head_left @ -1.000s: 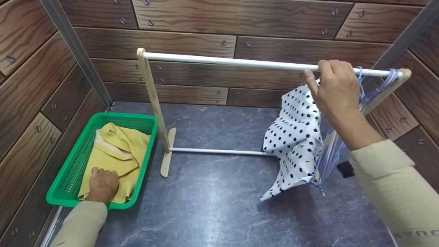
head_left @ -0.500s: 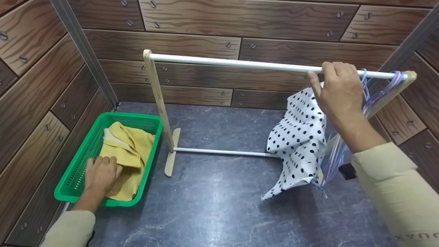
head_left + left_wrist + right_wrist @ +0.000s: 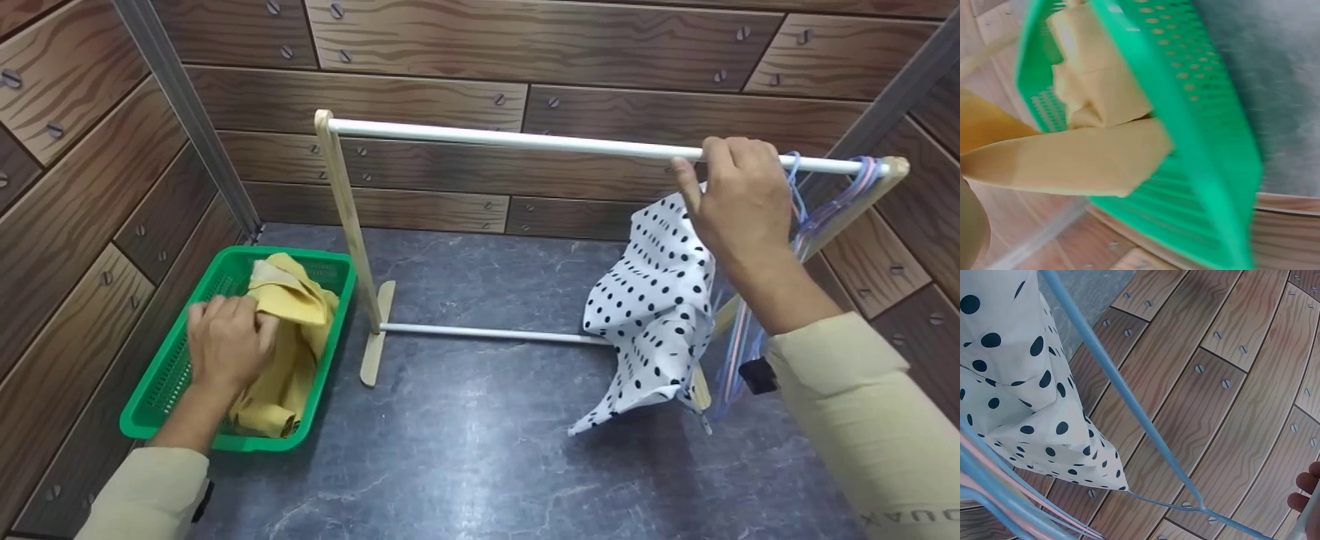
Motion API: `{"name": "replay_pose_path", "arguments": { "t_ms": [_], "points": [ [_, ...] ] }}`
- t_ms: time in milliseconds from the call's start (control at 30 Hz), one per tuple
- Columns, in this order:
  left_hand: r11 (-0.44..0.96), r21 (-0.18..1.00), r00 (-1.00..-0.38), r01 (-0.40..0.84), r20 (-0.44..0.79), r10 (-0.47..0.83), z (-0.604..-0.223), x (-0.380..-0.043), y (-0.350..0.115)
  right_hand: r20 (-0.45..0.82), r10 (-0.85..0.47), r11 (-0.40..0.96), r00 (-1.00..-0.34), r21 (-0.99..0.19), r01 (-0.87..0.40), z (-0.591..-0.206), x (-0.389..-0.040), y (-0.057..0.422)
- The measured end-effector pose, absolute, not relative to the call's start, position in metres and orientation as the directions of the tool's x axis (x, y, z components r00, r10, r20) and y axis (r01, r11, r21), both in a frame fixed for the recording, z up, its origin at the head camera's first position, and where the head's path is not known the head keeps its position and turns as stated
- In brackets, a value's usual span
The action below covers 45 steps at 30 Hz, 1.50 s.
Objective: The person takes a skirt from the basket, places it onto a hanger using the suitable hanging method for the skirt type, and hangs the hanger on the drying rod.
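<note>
My left hand [image 3: 229, 341] grips a yellow cloth [image 3: 289, 304] over the green basket [image 3: 129, 421]. In the left wrist view, the raised part of the yellow cloth [image 3: 1067, 160] stretches from the hand at the left edge towards the basket [image 3: 1185, 152], where more of it lies folded. My right hand [image 3: 742, 191] is curled over the white top rod [image 3: 517, 140] of a small clothes rack. Just below it hangs a white cloth with black dots [image 3: 652, 277]. The right wrist view shows this dotted cloth [image 3: 1027, 399] on a blue hanger [image 3: 1123, 396].
Several blue and pink hangers [image 3: 739, 345] hang at the rack's right end. A wooden post [image 3: 349, 225] and foot [image 3: 371, 360] stand right beside the basket. A lower white rod [image 3: 480, 331] spans the rack. Wood-patterned walls enclose the grey floor [image 3: 465, 450] on the left, back and right.
My left hand has taken hold of the yellow cloth and lifted part of it, so the cloth bunches up and shifts towards the basket's far end. The right hand stays on the rod.
</note>
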<state>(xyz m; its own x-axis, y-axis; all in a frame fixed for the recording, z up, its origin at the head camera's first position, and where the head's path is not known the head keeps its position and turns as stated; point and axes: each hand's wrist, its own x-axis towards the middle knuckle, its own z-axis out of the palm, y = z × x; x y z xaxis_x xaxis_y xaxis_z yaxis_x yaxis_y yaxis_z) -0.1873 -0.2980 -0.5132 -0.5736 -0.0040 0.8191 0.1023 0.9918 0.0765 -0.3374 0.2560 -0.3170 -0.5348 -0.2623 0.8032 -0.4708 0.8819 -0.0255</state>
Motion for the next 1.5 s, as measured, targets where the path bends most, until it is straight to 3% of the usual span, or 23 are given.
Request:
{"name": "replay_pose_path", "arguments": {
  "t_ms": [333,567,933,1167,1500],
  "points": [
    [0.979,0.040,-0.508,0.200,0.858,0.069,-0.476,-0.198,-0.254,0.796,-0.260,0.879,-0.546,-0.039,-0.476,-0.317,-0.337,0.257],
    [0.971,0.021,-0.496,0.238,0.862,0.103,-0.460,-0.203,-0.228,0.797,-0.262,0.879,-0.543,-0.035,-0.475,-0.315,-0.336,0.257],
    [0.931,0.061,-0.446,0.361,0.888,0.114,-0.415,-0.219,-0.165,0.784,-0.256,0.887,-0.565,-0.041,-0.459,-0.314,-0.333,0.259],
    [0.913,0.096,-0.491,0.397,0.862,0.123,-0.395,-0.232,-0.122,0.776,-0.251,0.889,-0.579,-0.051,-0.454,-0.315,-0.333,0.259],
    [0.895,0.122,-0.588,0.429,0.790,0.174,-0.401,-0.243,-0.066,0.790,-0.261,0.880,-0.555,-0.042,-0.473,-0.317,-0.335,0.259]
  ]
}}
